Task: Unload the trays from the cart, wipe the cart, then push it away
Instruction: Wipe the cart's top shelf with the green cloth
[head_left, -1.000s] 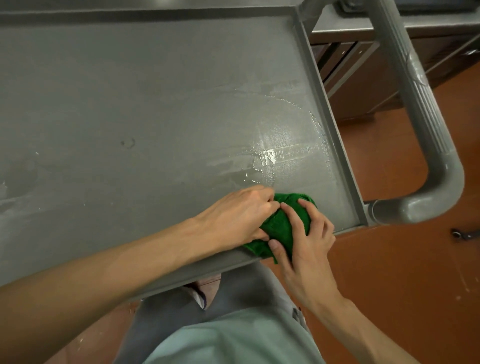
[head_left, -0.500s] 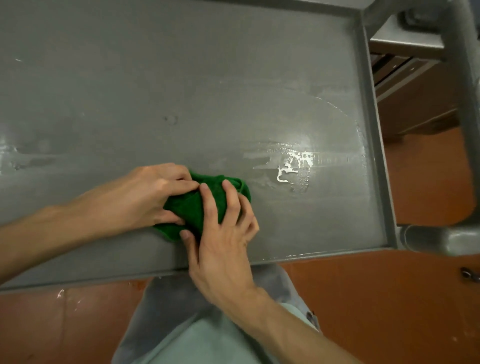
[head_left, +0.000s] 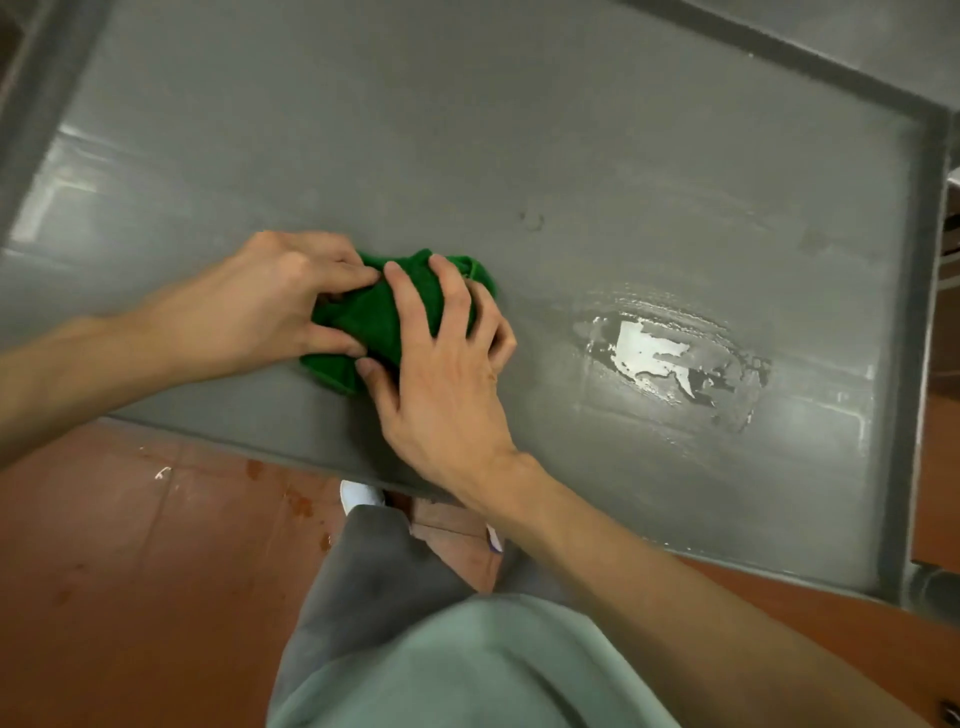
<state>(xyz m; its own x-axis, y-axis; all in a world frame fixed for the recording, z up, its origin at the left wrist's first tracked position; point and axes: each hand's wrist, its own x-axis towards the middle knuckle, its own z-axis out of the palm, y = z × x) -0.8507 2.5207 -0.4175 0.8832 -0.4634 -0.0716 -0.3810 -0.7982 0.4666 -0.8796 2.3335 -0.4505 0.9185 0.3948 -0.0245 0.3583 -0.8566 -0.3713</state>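
Observation:
The grey cart's top shelf (head_left: 519, 130) fills most of the view, with no trays on it. A bunched green cloth (head_left: 371, 317) lies on the shelf near its front edge. My left hand (head_left: 260, 306) grips the cloth from the left. My right hand (head_left: 447, 374) presses down on the cloth from the right, fingers spread over it. A wet, shiny streak (head_left: 670, 358) lies on the shelf to the right of the cloth.
The shelf has a raised rim (head_left: 919, 312) on its right side and along the back. Below the front edge is red-brown floor (head_left: 130, 571) with small stains. My grey trousers and a white shoe (head_left: 361, 493) show under the cart's edge.
Both hands have slid the green cloth leftward along the front of the shelf, away from the right corner. The wet streak is left behind on the right.

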